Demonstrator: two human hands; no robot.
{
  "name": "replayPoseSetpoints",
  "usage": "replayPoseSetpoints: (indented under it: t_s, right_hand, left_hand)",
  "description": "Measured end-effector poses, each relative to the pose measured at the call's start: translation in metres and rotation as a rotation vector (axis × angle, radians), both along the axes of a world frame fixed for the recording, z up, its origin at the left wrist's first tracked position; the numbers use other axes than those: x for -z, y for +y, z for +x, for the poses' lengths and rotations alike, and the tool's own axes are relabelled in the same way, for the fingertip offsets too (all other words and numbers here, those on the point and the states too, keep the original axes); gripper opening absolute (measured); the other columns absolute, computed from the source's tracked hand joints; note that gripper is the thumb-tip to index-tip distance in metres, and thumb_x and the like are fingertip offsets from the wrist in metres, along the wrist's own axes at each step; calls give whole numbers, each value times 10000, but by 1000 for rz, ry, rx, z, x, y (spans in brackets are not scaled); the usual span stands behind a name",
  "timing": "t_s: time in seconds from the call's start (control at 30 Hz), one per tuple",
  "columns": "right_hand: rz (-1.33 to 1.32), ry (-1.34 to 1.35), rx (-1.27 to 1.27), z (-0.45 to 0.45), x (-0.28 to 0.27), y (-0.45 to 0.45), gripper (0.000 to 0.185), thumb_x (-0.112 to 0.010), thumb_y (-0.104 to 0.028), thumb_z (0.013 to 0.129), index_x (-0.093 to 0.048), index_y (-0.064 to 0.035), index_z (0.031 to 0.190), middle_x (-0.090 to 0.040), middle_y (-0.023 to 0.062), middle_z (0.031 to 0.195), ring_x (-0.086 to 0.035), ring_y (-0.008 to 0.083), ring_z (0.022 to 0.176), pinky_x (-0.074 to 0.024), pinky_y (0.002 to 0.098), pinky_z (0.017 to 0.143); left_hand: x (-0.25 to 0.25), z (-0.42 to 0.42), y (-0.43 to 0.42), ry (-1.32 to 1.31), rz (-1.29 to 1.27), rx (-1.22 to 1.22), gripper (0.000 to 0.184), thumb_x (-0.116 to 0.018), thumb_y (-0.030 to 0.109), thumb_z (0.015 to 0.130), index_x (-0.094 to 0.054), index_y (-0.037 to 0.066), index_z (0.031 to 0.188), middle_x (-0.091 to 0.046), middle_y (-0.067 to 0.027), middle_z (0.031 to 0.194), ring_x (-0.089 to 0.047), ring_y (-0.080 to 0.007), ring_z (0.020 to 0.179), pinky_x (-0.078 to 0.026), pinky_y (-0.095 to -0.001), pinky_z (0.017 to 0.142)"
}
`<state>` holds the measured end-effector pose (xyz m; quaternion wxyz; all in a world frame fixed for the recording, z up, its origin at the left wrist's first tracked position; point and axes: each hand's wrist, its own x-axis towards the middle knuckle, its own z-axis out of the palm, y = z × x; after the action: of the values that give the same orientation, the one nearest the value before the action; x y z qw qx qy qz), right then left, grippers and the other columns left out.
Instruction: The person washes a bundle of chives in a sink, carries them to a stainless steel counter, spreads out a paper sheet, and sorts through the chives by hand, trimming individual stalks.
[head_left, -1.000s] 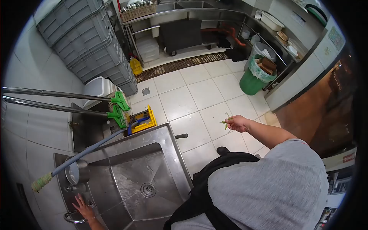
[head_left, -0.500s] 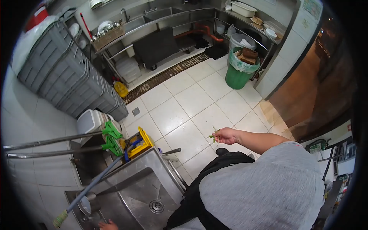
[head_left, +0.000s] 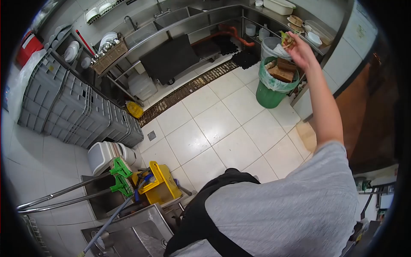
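Observation:
My right hand [head_left: 302, 53] is raised at the end of an outstretched arm, its fingers closed on some green vegetable scraps [head_left: 287, 39] with leafy bits and pale stems. In the picture it overlaps the area above the green bin [head_left: 270, 97], which has a translucent liner and brown cardboard [head_left: 280, 73] inside. Behind that bin stands a clear grey tub [head_left: 269, 43]. My left hand is out of sight; the steel sink [head_left: 147, 229] at the lower left shows no hand.
Mops with green heads [head_left: 122, 184] and a yellow mop bucket [head_left: 173, 188] stand beside the sink. Stacked grey crates [head_left: 72, 105] line the left wall. A drain grate [head_left: 188, 90] crosses the tiled floor [head_left: 222, 128] before the steel counter [head_left: 214, 11].
My right hand has swung up and forward from low near my body to the bin area, still holding the scraps. My left hand has left the view. The camera has shifted.

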<state>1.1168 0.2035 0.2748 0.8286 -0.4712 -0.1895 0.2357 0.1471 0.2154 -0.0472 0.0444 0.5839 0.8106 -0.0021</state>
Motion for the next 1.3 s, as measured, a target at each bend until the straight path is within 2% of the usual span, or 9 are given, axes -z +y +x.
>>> replayPoseSetpoints:
  t_s: [0.17, 0.43, 0.57, 0.67, 0.83, 0.93, 1.07, 1.2, 1.3]
  right_hand:
    - [-1231, -512, 403, 211, 36, -6, 505, -694, -222, 782, -555, 49, 1185, -589, 161, 1176, -571, 267, 1024, -449, 359, 831]
    - [-53, -285, 788, 231, 81, 1, 201, -586, 23, 828, -635, -16, 1019, -611, 25, 869, -543, 94, 717, -436, 196, 672]
    - [-475, -934, 1180, 160, 43, 6, 164, -581, -125, 882, -658, -21, 982, -657, 39, 964, -610, 121, 847, -464, 250, 792]
    - [-490, -1040, 843, 165, 98, 26, 247, -562, -208, 909, -625, -47, 1086, -655, 99, 998, -623, 194, 897, -467, 285, 813]
    - [-1680, -1642, -387, 157, 433, 21, 331, -485, -124, 866, -569, 5, 1158, -583, 232, 1121, -568, 352, 1025, -439, 460, 885]
    - [-1699, -1043, -1177, -23, 482, 37, 244, -513, -171, 839, -634, -15, 984, -634, 183, 1001, -587, 332, 966, -450, 446, 846]
    - [-1263, -1484, -1605, -286, 428, 55, 277, -486, -262, 875, -635, -28, 865, -628, 205, 893, -594, 367, 857, -455, 459, 767]
    - [-858, -1678, -1386, -456, 322, 99, 394, -459, -352, 911, -636, -41, 747, -622, 227, 785, -601, 403, 749, -461, 473, 689]
    - [-92, -1459, -1246, -536, 274, 138, 183, -543, -105, 866, -541, 10, 723, -526, 200, 728, -506, 372, 683, -420, 437, 644]
  left_hand:
    - [-19, 47, -8, 52, 23, -132, 490, -579, 354, 793, -482, -12, 1104, -516, -211, 1111, -479, -366, 1045, -363, -423, 909]
    - [-40, 57, -42, 129, 54, -267, 365, -620, 278, 754, -552, -8, 971, -573, -203, 981, -543, -361, 924, -419, -430, 817]
    - [-54, 42, -71, 155, 103, -318, 304, -640, 240, 735, -588, -6, 905, -602, -199, 916, -576, -358, 864, -447, -433, 771]
    - [-61, 19, -116, 161, 186, -360, 258, -655, 212, 720, -614, -5, 855, -623, -196, 868, -600, -356, 818, -468, -436, 736]
    - [-76, 56, -143, -22, 312, -448, 180, -668, 168, 772, -623, -6, 780, -627, -198, 770, -601, -389, 749, -468, -452, 664]
    - [-76, 64, -156, -89, 237, -597, 301, -604, 355, 830, -676, 63, 849, -652, -171, 826, -614, -364, 810, -470, -461, 692]
    - [-73, 69, -189, -125, 37, -694, 291, -452, 316, 922, -644, 98, 936, -649, -173, 870, -606, -383, 849, -478, -474, 754]
    - [-71, 48, -226, -217, 179, -753, 221, -439, 177, 920, -593, 113, 1065, -617, -176, 1007, -592, -380, 911, -475, -468, 796]
    - [-88, 45, -254, -350, 510, -647, 343, -514, 65, 855, -523, 124, 1192, -492, -184, 1214, -536, -372, 1055, -450, -443, 881]
